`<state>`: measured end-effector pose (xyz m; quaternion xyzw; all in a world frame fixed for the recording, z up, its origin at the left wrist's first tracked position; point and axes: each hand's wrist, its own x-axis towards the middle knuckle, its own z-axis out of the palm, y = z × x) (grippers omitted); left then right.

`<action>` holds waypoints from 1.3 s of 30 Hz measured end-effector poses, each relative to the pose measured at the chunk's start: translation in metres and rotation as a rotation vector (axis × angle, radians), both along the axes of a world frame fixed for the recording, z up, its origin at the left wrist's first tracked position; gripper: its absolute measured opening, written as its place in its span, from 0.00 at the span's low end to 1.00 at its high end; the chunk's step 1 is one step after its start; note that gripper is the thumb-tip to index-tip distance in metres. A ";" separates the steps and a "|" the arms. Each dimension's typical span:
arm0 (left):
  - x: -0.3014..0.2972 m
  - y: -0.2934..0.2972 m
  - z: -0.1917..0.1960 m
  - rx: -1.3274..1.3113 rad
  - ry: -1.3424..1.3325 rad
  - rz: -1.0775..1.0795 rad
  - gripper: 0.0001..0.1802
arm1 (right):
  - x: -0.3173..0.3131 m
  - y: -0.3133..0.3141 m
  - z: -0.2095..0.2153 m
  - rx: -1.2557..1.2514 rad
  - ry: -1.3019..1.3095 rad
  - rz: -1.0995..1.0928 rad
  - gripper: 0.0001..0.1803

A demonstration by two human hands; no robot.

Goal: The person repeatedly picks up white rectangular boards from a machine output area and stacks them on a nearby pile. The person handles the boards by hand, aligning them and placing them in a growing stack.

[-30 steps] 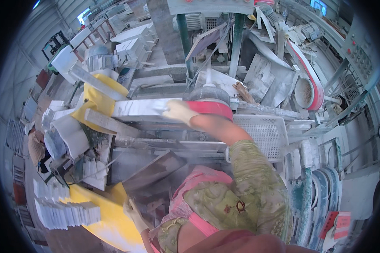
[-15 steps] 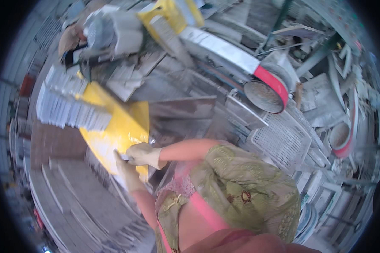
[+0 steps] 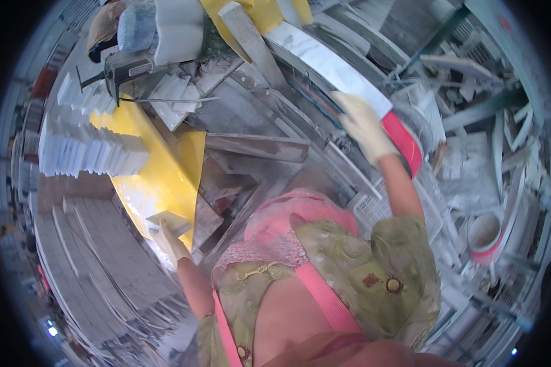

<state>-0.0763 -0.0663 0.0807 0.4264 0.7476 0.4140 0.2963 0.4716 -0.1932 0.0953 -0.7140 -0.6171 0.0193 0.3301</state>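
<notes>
My left hand (image 3: 171,243), in a pale glove, grips a small flat whitish tile (image 3: 171,221) above a yellow sheet (image 3: 156,183). The thumb and fingers lie at the tile's near edge. My right hand (image 3: 368,131), gloved alike, is stretched out to the right with its fingers extended and nothing visible in them. It lies over or against a long white belt (image 3: 330,61) whose lower end is red (image 3: 404,139); whether it touches the belt I cannot tell. On the sheet's left part stand stacks of thin white tiles (image 3: 89,147).
Long grey slabs or boards (image 3: 110,269) are layered at the lower left. A dusty plank (image 3: 257,147) lies beyond my body. A perforated white basket (image 3: 370,208) sits below my right forearm. Another red-edged round part (image 3: 485,232) is at the right. A person (image 3: 107,27) is at the far left.
My right hand has left the tile and swung right to the white belt. My left hand keeps the tile over the yellow sheet, now alone. The view has shifted slightly.
</notes>
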 end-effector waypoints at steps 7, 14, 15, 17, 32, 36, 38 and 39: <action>0.002 0.014 -0.010 0.052 0.152 0.049 0.26 | 0.100 -0.056 -0.034 -0.549 -0.502 -0.087 0.63; 0.004 0.013 -0.008 0.051 0.035 0.082 0.28 | 0.106 -0.045 -0.073 -0.312 -0.446 -0.153 0.45; 0.002 0.012 -0.009 0.071 0.007 0.071 0.29 | 0.109 -0.045 -0.070 -0.317 -0.326 -0.161 0.44; -0.002 0.011 -0.011 0.082 -0.065 0.054 0.30 | 0.114 -0.040 -0.061 -0.259 -0.346 -0.134 0.39; -0.005 0.012 -0.013 0.023 -0.128 0.082 0.33 | 0.104 0.040 -0.051 -0.384 -0.649 -0.004 0.55; -0.014 0.015 -0.017 -0.028 0.003 0.117 0.29 | 0.111 0.044 -0.046 -0.390 -0.634 0.061 0.49; -0.019 0.012 -0.007 -0.155 0.067 0.080 0.28 | 0.115 0.047 -0.034 -0.405 -0.638 0.085 0.45; -0.021 0.008 -0.001 -0.171 0.004 0.035 0.29 | 0.118 0.054 -0.025 -0.503 -0.532 0.029 0.37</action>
